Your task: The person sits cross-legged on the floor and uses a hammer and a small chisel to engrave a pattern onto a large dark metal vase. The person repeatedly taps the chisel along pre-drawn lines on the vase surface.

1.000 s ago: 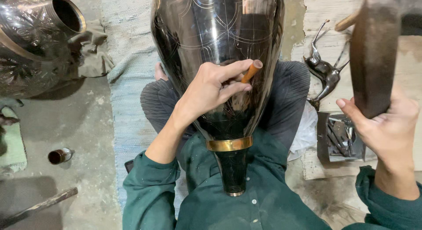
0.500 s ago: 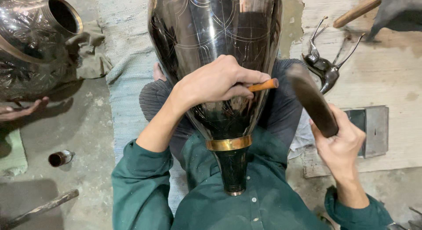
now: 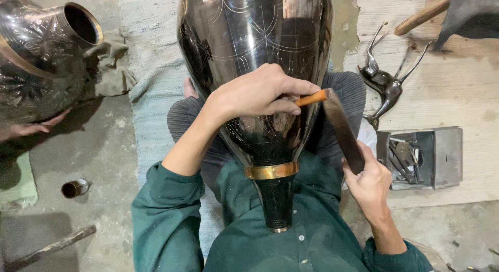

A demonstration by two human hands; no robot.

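While a large, dark, polished metal vase (image 3: 254, 54) with fine engraved line patterns is propped neck-down across the seated person's lap, its narrow neck with a brass-coloured band (image 3: 271, 170) is pointed toward the green shirt. The left hand (image 3: 257, 93) is laid on the vase's shoulder and is clenched around a thin tool with an orange-brown wooden handle (image 3: 311, 98), whose tip is hidden under the fingers. The right hand (image 3: 370, 181) is closed around the lower end of a flat, dark metal bar (image 3: 343, 129), which is held upright and tilted so that its upper end is touching, or just beside, the end of the wooden handle.

On a pale wooden board to the right, a small grey metal tray of tools (image 3: 420, 157) and a pair of dark metal calipers (image 3: 387, 82) are seen. A second engraved dark vessel (image 3: 41, 59) is lying at the upper left, and a small round container (image 3: 74, 188) is standing on the concrete floor (image 3: 99, 157).
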